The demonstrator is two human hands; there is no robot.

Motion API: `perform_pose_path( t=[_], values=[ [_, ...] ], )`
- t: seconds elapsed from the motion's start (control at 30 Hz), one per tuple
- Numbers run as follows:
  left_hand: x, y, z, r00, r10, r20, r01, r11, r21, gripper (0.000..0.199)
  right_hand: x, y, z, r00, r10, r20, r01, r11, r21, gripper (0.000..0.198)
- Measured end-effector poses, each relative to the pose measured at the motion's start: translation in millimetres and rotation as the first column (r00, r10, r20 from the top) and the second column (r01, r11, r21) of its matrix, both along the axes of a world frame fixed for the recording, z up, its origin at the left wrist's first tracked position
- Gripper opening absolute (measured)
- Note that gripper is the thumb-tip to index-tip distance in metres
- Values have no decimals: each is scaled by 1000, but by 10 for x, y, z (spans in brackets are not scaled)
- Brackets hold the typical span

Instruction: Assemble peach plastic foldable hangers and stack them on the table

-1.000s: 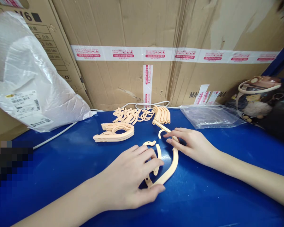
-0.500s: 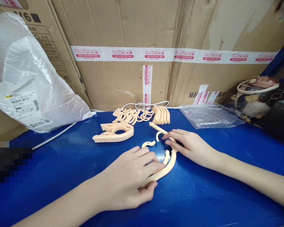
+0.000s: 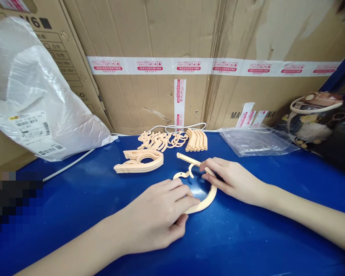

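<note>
A cream plastic folding clothes hanger [image 3: 207,200] lies on the blue table in front of me, its two arms meeting near the right hand. My left hand [image 3: 161,218] is closed around the lower, curved arm, covering its far end. With thumb and fingers, my right hand [image 3: 234,177] pinches the upper, straighter arm [image 3: 188,158] close to the joint. Between the arms show a thin curved hook [image 3: 191,171] and a small holed piece [image 3: 180,175], just beyond the left fingers. Whether these two are joined I cannot tell.
Behind lie stacked folded hangers [image 3: 139,166], a pile of loose hook pieces [image 3: 155,141] and a row of hanger arms [image 3: 197,140]. A white cable [image 3: 66,165], a plastic bag [image 3: 255,142], a white parcel [image 3: 51,115] and a cup [image 3: 313,119] stand around, against a cardboard box [image 3: 149,99].
The hanger's upper arm has swung down and left towards the lower one. The short inner piece on the lower arm no longer shows. Both hands keep their grip, nearly in place.
</note>
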State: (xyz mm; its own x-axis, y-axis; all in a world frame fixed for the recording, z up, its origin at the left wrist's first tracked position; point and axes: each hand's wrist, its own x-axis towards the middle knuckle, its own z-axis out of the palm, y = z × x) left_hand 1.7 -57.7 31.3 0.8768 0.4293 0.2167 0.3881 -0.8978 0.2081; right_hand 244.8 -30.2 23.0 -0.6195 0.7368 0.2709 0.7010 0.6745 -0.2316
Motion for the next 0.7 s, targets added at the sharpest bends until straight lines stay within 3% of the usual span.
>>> perform_pose_path(
  t=[0.2,0.33,0.5,0.7],
  values=[
    [-2,7,-21,997,-9,73,3,997,73,22,-11,-1,-30,946,220,237,-256,957,137,22],
    [-6,17,-24,999,-33,20,31,995,91,21,-28,-38,-73,964,260,61,-264,962,64,18],
    [0,-37,-19,996,-92,-19,94,985,144,20,-58,-37,-45,972,190,-135,-198,979,-51,28],
    [11,-133,-27,985,-173,-30,175,976,132,33,-91,34,-17,963,266,-28,-267,963,-40,34]
  ],
)
